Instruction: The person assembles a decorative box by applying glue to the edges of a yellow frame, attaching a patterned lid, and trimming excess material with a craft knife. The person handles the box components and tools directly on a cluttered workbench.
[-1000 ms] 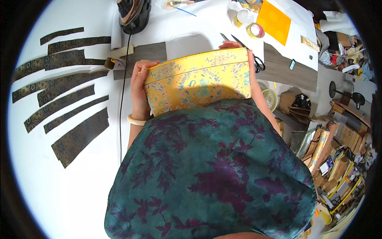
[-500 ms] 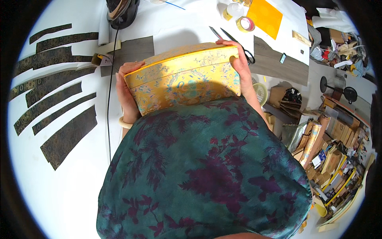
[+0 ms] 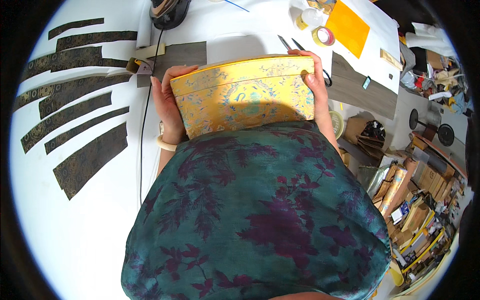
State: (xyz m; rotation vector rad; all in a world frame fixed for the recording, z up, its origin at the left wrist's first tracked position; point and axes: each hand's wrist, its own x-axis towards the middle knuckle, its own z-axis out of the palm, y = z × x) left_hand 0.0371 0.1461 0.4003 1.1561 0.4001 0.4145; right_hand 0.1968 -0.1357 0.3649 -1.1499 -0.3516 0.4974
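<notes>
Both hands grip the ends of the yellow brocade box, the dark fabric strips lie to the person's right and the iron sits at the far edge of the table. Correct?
Not quite: the head view shows the dark fabric strips on the person's left. The left hand and right hand do grip the ends of the yellow brocade box, with the iron at the far edge.

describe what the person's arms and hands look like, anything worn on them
Both hands are bare, no gloves. The left hand has a pale, smooth bangle at the wrist. The right hand shows no ring or band. Forearms are uncovered; no sleeves show.

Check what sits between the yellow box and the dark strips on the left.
In the head view: the left hand gripping the yellow box, then a black cord on white table before the dark strips.
</notes>
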